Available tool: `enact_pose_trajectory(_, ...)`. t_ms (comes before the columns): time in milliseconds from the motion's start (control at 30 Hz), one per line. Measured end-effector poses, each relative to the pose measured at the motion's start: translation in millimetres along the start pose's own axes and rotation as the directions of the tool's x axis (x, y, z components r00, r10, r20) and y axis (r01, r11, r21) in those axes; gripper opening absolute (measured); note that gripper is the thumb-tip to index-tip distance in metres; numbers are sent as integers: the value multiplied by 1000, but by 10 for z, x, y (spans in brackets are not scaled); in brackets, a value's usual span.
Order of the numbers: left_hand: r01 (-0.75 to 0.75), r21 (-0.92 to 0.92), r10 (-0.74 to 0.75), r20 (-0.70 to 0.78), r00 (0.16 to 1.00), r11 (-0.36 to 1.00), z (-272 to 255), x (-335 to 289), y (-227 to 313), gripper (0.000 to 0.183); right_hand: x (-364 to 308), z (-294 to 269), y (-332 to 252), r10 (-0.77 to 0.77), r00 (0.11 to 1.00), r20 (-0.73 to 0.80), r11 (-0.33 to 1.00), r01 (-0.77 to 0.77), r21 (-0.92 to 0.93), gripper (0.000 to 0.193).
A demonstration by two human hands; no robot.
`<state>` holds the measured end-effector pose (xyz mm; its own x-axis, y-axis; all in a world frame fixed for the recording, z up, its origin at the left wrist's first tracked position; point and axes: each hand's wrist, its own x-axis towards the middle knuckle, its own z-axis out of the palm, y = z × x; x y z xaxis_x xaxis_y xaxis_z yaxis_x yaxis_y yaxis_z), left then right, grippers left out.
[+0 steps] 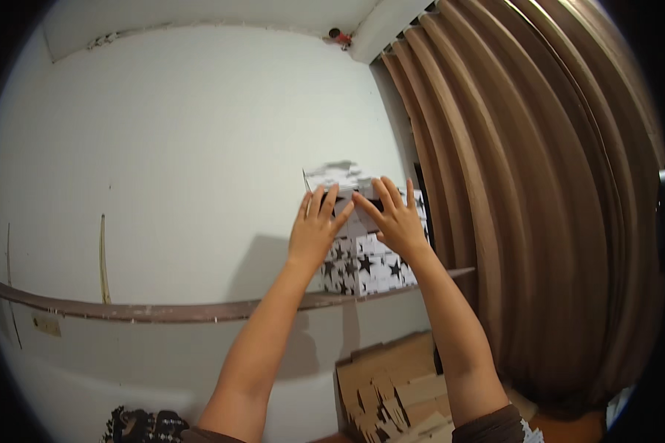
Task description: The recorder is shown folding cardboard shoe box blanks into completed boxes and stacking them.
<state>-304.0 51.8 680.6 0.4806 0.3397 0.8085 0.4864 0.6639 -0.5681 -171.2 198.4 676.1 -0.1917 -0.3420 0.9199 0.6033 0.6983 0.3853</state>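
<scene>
White boxes [380, 272] printed with black stars stand stacked on a wall shelf. Above them is a white patterned piece [340, 177], tilted and slightly blurred; I cannot tell whether it is a lid or another box. My left hand [316, 230] is raised to the left of the stack, its spread fingers reaching the piece's near edge. Opposite it, my right hand [400, 225] reaches up with fingers apart, in front of the boxes' upper right part. Both thumbs point inward and come close together. A dark gap shows beneath the piece, partly hidden by my fingers.
The narrow brown shelf [177, 311] runs along the white wall [185, 148]. Brown curtains [547, 207] hang close on the right. Below the shelf lean flat cardboard sheets [391, 362]. A dark, bumpy object [146, 427] lies at the lower left.
</scene>
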Motion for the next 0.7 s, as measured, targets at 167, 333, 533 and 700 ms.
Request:
enact_pose_trajectory(167,50,-93,-45,56,997,994,429,68,41,101,117,455,26,95,991,94,995,-97,23,95)
enact_pose_trajectory(333,35,-124,-25,77,997,992,568,135,88,99,84,603,108,132,982,137,988,-141,60,91)
enact_pose_trajectory(533,42,-128,-35,51,998,991,707,82,-2,95,124,670,178,128,986,110,989,-135,61,93)
enact_pose_trajectory(700,217,-275,-198,95,976,937,734,92,-5,81,184,685,415,113,971,210,981,-143,132,96)
